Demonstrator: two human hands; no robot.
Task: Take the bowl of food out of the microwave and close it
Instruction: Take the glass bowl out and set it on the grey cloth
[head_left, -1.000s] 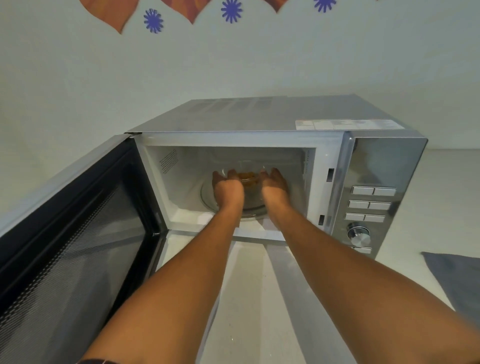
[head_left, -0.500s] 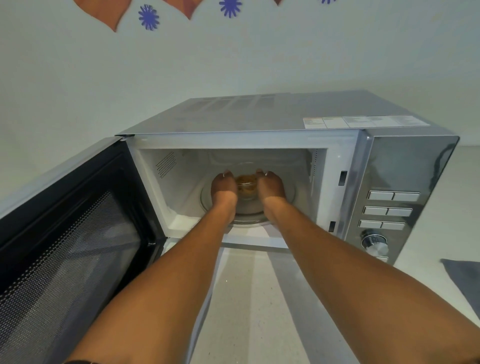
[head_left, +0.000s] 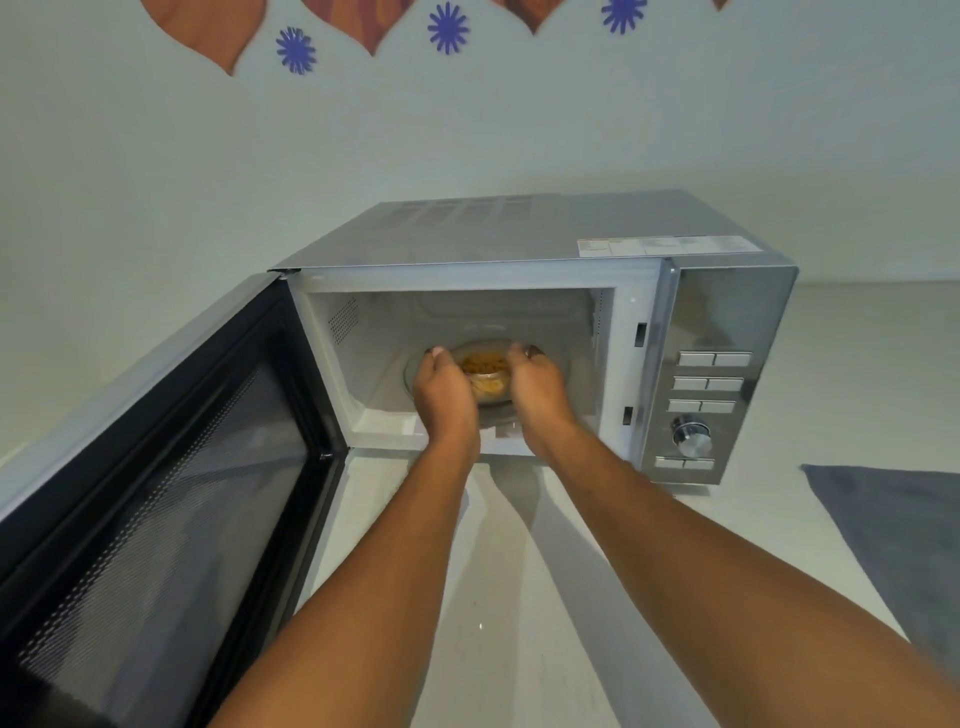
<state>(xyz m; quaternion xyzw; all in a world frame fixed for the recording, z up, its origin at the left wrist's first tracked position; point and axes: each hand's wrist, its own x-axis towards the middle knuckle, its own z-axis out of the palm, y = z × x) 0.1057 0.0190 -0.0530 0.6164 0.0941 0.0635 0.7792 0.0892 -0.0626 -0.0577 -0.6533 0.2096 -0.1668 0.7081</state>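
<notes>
**Item: glass bowl of food, in microwave**

Bowl (head_left: 485, 375): clear, rigid, breakable, likely hot and slick. Sits on turntable inside open microwave (head_left: 519, 270). Left hand (head_left: 444, 387) and right hand (head_left: 537, 384): each grip clasped on a bowl side. Best hold: opposite walls, kept level.

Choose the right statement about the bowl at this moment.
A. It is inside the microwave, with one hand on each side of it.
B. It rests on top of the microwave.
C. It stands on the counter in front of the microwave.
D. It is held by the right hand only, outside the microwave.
A: the bowl is inside the open microwave, above the glass plate, with the left hand and the right hand around its two sides.
</notes>
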